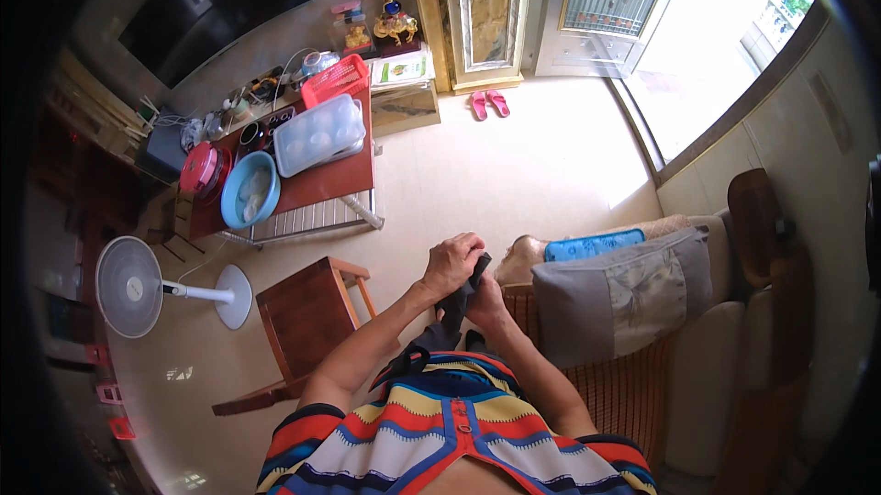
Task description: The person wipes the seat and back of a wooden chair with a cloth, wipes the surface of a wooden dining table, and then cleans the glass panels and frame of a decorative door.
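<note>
In front of my waist, both of my hands are closed around a dark, narrow folded piece, apparently cloth or a strap (454, 309). My left hand (451, 264) grips it from above, near its upper end. Lower and to the right, my right hand (487, 302) holds its other side, with some fingers hidden behind it. The dark piece hangs down toward my dark trousers (433, 337); where it ends cannot be made out. Beside my right hand lies the woven seat of a sofa (599, 385) with a grey cushion (571, 309) on it.
A wooden chair (306, 319) stands to my left, beyond it a white standing fan (234, 297). Ahead left, a red-topped table (323, 185) bears a blue basin (234, 199), a lidded plastic box (320, 134) and a red basket (337, 79). Pink slippers (489, 104) lie near the open door (599, 6).
</note>
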A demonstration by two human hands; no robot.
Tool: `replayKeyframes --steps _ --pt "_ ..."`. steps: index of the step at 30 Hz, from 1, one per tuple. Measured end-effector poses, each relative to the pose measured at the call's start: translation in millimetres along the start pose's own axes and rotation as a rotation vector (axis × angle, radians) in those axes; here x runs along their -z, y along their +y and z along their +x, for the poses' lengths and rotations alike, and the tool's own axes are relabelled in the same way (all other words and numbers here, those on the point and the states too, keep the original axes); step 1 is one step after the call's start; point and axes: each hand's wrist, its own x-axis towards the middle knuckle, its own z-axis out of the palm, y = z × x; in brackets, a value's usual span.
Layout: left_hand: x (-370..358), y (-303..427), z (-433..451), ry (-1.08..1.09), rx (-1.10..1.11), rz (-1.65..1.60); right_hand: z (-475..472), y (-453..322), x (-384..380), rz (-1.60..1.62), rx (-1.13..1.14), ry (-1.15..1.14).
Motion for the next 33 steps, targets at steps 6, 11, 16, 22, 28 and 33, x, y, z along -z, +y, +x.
replayKeyframes --steps 6,11,16,22,28,33 --pt "-2 -27 97 0.005 -0.191 0.133 66 -58 -28 0.059 -0.014 0.079" --pt "17 -63 179 -0.005 -0.074 0.182 143 -93 -40 -0.136 0.027 0.097" --pt "38 -98 255 0.009 0.065 0.118 220 -135 -42 -0.291 -0.093 0.018" --pt "41 -147 333 -0.009 0.110 -0.184 288 -193 -46 -0.211 -0.293 -0.083" --pt "25 -188 416 0.087 0.143 -0.226 354 -272 -65 -0.039 -0.315 0.012" --pt "-1 -218 510 0.043 0.166 -0.208 440 -366 -79 -0.006 -0.155 -0.158"
